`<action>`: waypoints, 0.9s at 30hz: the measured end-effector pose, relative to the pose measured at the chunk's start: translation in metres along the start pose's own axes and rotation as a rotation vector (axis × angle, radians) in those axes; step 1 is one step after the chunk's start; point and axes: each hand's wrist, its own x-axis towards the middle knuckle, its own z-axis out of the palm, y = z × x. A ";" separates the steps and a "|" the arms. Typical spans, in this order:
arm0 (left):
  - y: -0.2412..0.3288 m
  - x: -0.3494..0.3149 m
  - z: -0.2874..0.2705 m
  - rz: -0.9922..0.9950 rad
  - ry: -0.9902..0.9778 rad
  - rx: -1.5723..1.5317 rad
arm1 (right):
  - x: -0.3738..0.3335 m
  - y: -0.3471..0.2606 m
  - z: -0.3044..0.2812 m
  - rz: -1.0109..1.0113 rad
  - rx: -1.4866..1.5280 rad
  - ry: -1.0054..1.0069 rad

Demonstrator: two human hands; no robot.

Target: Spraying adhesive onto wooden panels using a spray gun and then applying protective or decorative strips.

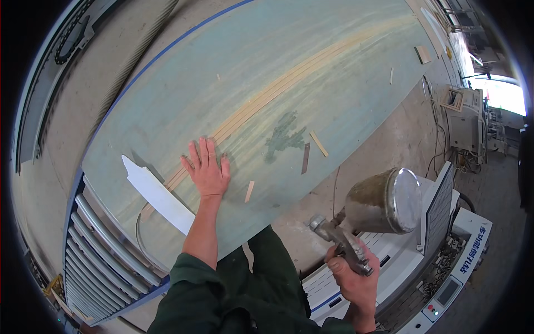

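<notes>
My left hand (209, 172) lies flat with its fingers spread on long, thin wooden strips (260, 102). The strips lie side by side, running diagonally across a worn green tabletop (345, 94). Below that hand, a white pointed panel (158, 193) crosses the strips and passes partly behind my left forearm. Off the table's near edge, my right hand (359, 281) is wrapped round the handle of a metal spray gun (347, 243). A stained round cup (371, 201) with a shiny end is attached to the gun, tilted to the right.
Small wood offcuts (319, 144) and a dark strip (306, 158) lie on the tabletop, with a block (423, 54) at its far right. A roller conveyor (105, 245) adjoins the left end. On the right stands a white machine (467, 245) with a control panel.
</notes>
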 end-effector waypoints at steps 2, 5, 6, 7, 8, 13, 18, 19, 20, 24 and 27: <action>0.000 0.002 0.001 -0.010 -0.005 -0.002 | 0.005 0.000 0.000 -0.009 -0.013 0.139; 0.003 -0.003 -0.004 -0.013 -0.019 0.003 | 0.008 -0.006 -0.015 -0.033 -0.064 0.223; 0.003 -0.002 -0.004 -0.011 -0.017 0.001 | 0.013 -0.004 -0.019 -0.098 -0.099 0.239; 0.002 -0.001 -0.004 -0.011 -0.009 0.007 | 0.016 -0.005 -0.023 -0.099 -0.099 0.242; 0.001 -0.001 -0.004 -0.010 -0.002 0.013 | 0.020 -0.006 -0.026 -0.115 -0.095 0.281; 0.003 0.001 -0.002 0.000 0.007 0.008 | 0.033 -0.009 -0.042 -0.164 -0.170 0.375; 0.003 0.000 -0.003 0.004 0.006 0.005 | 0.049 -0.010 -0.048 -0.214 -0.204 0.517; 0.002 0.000 -0.003 0.002 -0.002 0.003 | 0.052 -0.010 -0.050 -0.245 -0.216 0.548; 0.001 0.000 -0.003 0.001 -0.011 0.002 | 0.054 -0.011 -0.050 -0.275 -0.228 0.579; 0.002 0.001 -0.003 0.004 -0.003 -0.002 | 0.052 -0.017 -0.051 -0.269 -0.224 0.562; 0.003 0.001 -0.003 0.001 -0.008 -0.004 | 0.045 -0.012 -0.046 -0.264 -0.204 0.545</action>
